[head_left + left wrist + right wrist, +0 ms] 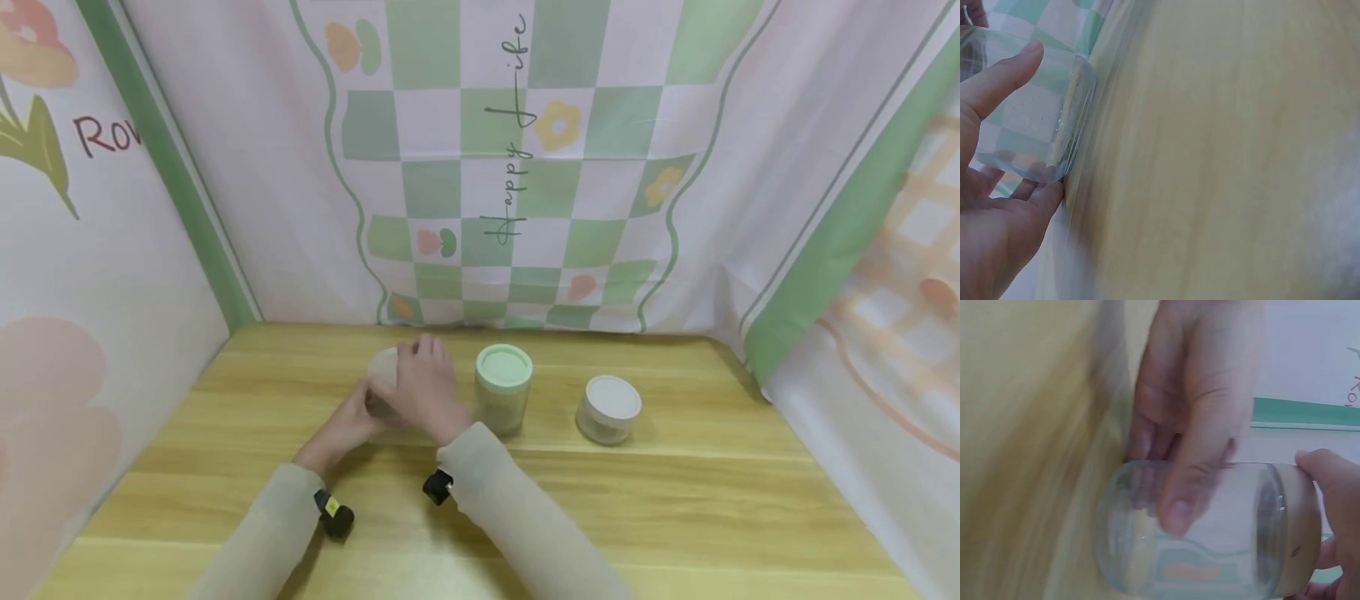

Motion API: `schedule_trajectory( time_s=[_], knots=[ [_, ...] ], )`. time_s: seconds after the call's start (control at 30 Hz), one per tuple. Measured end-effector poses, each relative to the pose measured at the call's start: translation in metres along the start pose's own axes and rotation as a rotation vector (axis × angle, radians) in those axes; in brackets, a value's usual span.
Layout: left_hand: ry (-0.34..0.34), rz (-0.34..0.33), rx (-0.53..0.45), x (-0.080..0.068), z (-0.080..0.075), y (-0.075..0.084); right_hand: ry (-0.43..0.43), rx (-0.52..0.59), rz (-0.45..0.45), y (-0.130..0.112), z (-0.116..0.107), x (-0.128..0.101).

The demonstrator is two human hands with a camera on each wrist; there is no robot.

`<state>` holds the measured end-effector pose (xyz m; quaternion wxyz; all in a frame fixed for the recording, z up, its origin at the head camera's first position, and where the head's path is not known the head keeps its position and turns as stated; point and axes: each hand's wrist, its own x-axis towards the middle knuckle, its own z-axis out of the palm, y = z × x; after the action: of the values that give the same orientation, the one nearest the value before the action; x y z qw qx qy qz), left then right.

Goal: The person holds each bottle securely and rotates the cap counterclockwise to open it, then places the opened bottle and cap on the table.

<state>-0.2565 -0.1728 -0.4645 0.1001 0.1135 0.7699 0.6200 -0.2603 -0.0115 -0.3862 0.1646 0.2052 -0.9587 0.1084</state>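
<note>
My left hand [352,419] is wrapped around the body of a clear glass jar [1035,119], its thumb lying along the near side of the glass. My right hand [429,385] grips the jar's beige lid [1300,531] from above, fingers around its rim. In the right wrist view the lid sits on the jar's mouth. The jar's base is close over the wooden table [675,517]. From the head view, both hands cover most of the jar.
Just right of my hands stands a taller jar with a pale green lid [504,368]. Farther right is a short, wide jar with a white lid [613,397]. Behind the table hangs a green-and-white checked cloth [495,187], with printed cloths at both sides.
</note>
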Motion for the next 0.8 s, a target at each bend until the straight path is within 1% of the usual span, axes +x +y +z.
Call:
schedule_trajectory(
  time_s=[0.1,0.17,0.3,0.4,0.5,0.67,0.8],
  knots=[
    [-0.004,0.002,0.001,-0.001,0.0,0.001,0.056,-0.02,-0.012,-0.001,0.003,-0.002],
    [-0.003,-0.002,0.001,-0.001,0.0,0.002,0.072,-0.002,-0.025,0.0,0.005,-0.003],
    [-0.012,0.006,-0.002,-0.001,-0.001,0.001,0.091,0.041,-0.047,0.003,0.007,-0.003],
    [-0.017,0.016,-0.01,0.0,-0.002,0.001,0.081,0.083,-0.063,0.005,0.006,-0.001],
    [-0.022,0.014,-0.008,0.0,-0.001,0.001,0.027,0.137,-0.078,0.008,0.002,0.001],
    [-0.024,-0.012,0.008,0.0,0.0,0.001,-0.131,0.232,-0.088,0.017,-0.006,0.007],
    [-0.018,-0.033,0.009,-0.001,0.0,0.002,-0.231,0.348,-0.096,0.025,-0.011,0.014]
  ],
)
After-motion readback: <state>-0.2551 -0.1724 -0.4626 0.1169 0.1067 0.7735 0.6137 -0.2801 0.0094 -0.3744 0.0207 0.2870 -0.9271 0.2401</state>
